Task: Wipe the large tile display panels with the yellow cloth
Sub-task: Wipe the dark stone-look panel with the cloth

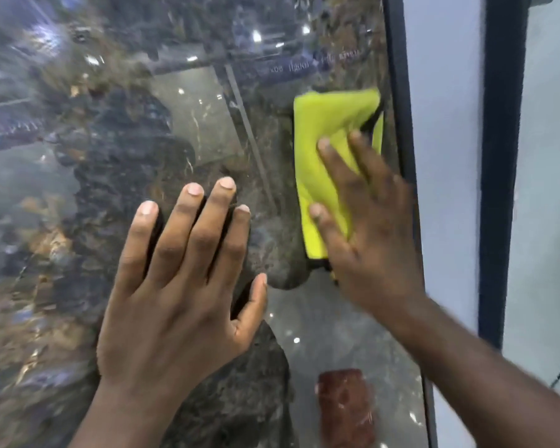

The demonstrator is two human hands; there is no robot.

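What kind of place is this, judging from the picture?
Probably a tile showroom or shop. A large glossy marble-look panel stands in a dark frame, a pale panel stands beside it, and ceiling lights and a sign reflect in the glossy surface.

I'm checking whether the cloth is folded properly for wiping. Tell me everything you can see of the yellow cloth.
The yellow cloth looks like soft microfibre with a dark trim along its edge. It is folded into a tall pad, lying flat against the glossy dark tile panel near its right edge, beside the dark frame. The right hand presses it with straight, spread fingers, covering its lower right part.
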